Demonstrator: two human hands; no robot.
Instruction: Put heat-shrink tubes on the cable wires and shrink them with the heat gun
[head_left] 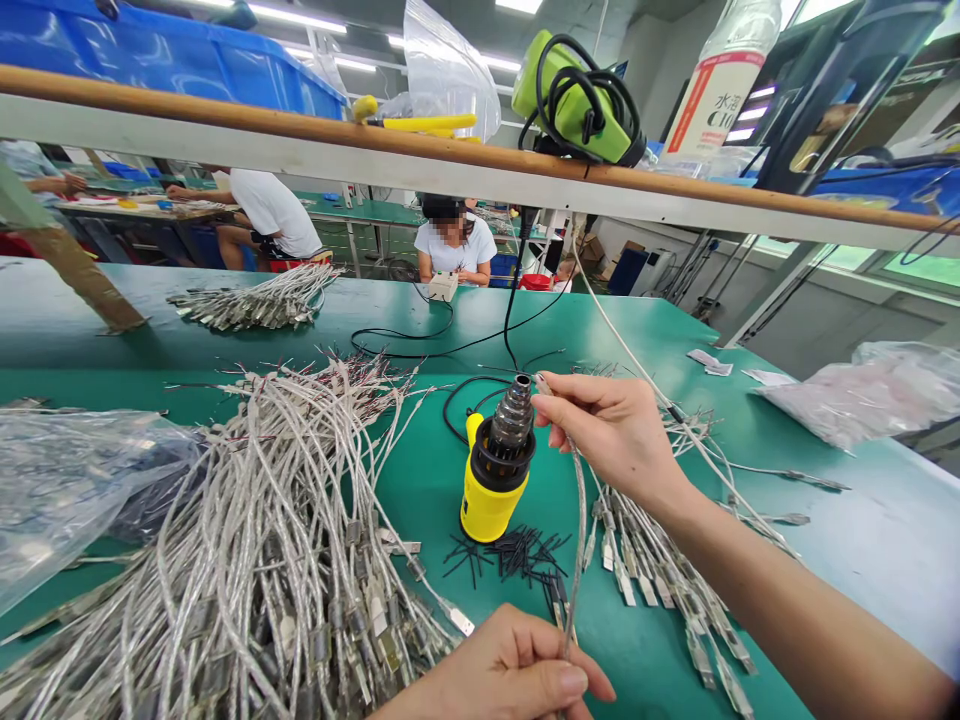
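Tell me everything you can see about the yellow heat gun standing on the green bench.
The yellow plastic heat gun stands upright on the green bench mat, its outlet pointing up. A black slotted collar rings its top and carries a dark, ribbed, tapering nozzle with an open tip. A black power cord curves away behind it. The person's right hand holds the end of a braided cable beside the nozzle; whether they touch cannot be told.

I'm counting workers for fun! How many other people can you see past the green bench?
3: one turned away in a white T-shirt, one facing this way, one cut off at the left edge. More may be hidden.
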